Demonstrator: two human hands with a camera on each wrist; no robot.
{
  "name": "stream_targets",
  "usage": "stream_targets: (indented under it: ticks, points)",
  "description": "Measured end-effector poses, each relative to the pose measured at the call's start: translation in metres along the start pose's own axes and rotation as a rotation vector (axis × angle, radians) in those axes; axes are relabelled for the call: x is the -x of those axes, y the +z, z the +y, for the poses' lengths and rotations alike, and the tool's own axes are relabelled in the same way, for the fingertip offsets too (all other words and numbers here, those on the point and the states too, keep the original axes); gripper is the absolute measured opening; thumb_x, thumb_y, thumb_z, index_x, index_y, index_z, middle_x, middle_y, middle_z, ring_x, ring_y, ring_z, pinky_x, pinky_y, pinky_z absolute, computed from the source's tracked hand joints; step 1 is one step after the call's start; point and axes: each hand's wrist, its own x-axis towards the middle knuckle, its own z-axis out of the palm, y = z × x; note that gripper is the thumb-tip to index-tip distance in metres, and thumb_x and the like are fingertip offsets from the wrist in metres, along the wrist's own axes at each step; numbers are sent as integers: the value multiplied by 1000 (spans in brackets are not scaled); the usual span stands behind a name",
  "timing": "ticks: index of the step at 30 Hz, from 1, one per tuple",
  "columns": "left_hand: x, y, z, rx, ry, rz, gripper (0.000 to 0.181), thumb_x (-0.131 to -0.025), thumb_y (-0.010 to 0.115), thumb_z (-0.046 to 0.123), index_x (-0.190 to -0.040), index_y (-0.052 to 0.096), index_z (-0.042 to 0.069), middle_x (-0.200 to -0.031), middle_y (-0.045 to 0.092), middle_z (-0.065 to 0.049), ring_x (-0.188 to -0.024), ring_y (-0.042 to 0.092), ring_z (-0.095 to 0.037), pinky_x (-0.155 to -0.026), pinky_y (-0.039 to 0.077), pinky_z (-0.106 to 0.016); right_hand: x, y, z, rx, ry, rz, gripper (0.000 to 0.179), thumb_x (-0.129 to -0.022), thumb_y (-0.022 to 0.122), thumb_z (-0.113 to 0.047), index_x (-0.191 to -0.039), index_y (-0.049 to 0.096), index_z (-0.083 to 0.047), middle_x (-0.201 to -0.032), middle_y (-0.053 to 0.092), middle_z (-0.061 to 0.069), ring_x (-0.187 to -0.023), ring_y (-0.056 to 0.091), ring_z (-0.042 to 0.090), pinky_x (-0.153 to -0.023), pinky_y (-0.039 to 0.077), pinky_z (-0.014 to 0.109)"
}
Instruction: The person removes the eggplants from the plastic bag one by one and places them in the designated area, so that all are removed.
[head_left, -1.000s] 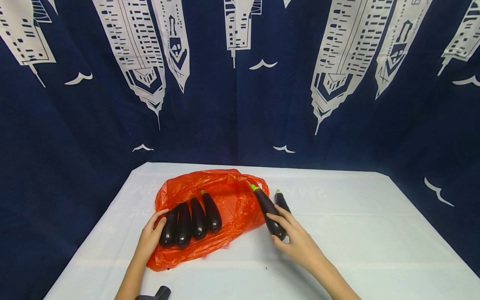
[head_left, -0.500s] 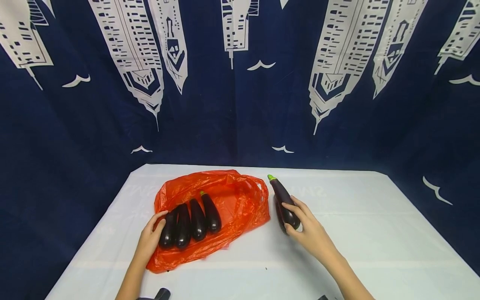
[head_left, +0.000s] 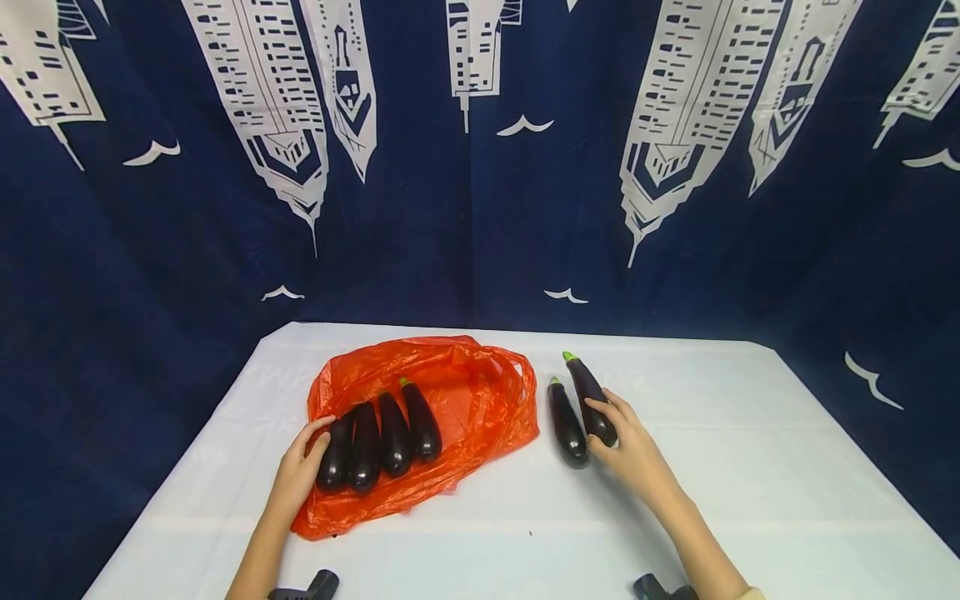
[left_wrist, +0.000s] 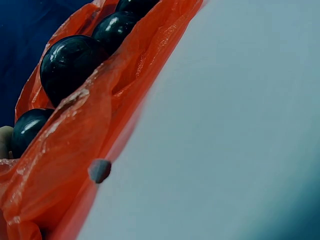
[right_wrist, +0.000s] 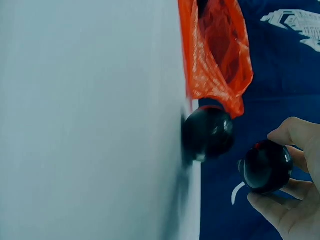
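Observation:
My right hand (head_left: 628, 448) grips a dark purple eggplant (head_left: 587, 385) with a green stem end, its thumb and fingers round the blunt lower end. In the right wrist view this held eggplant (right_wrist: 266, 168) appears raised off the table. Just left of it a second eggplant (head_left: 566, 423) lies on the white table. My left hand (head_left: 298, 468) rests at the left edge of a red plastic bag (head_left: 480, 417), fingertips against the leftmost eggplant (head_left: 335, 458). Several eggplants lie side by side on the bag; the left wrist view shows their rounded ends, including one large dark end (left_wrist: 70, 67).
The white table (head_left: 720, 467) reaches back to a navy cloth (head_left: 480, 233) printed with white buildings and birds. A handle loop of the bag (head_left: 525, 379) stands near the loose eggplant. Dark straps (head_left: 322, 585) show below the left wrist.
My right hand has carried its eggplant to the right, away from the bag and past the eggplant on the table, which now shows fully. My left hand stays at the bag.

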Motion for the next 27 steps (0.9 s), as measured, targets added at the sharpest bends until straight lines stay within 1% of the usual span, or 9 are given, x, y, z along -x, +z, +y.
stream_targets:
  ticks: [7, 15, 19, 23, 27]
  points:
    - [0, -1, 0, -2, 8, 0, 44, -96, 38, 39, -131, 43, 12, -139, 38, -18, -130, 31, -36, -105, 22, -60, -2, 3, 14, -12, 42, -51, 52, -81, 58, -13, -131, 45, -8, -144, 28, 19, -129, 30, 46, -98, 31, 62]
    - [0, -1, 0, 5, -4, 0, 45, -96, 38, 40, -131, 43, 13, -139, 38, -18, -129, 32, -35, -105, 22, -60, -4, 6, 21, -29, 60, -121, 53, -82, 58, -12, -133, 43, -6, -144, 26, 22, -128, 26, 50, -98, 27, 64]
    - [0, 0, 0, 12, -5, 1, 44, -96, 39, 39, -131, 43, 12, -139, 39, -17, -129, 32, -35, -105, 22, -59, -3, 10, 25, -39, 56, -139, 54, -81, 59, -13, -132, 43, -5, -143, 27, 23, -128, 26, 51, -98, 27, 65]
    - [0, 0, 0, 12, -1, 6, 43, -96, 39, 38, -131, 43, 12, -139, 39, -18, -129, 32, -35, -105, 22, -59, -1, 15, 27, -36, 58, -139, 54, -80, 61, -12, -131, 44, -6, -144, 27, 21, -128, 28, 50, -98, 29, 64]
    - [0, 1, 0, 14, 0, 8, 43, -96, 39, 38, -131, 43, 13, -138, 40, -18, -128, 33, -35, -105, 23, -59, -1, 15, 26, 3, 56, -149, 54, -80, 61, -14, -131, 45, -9, -144, 26, 19, -127, 31, 49, -94, 33, 65]
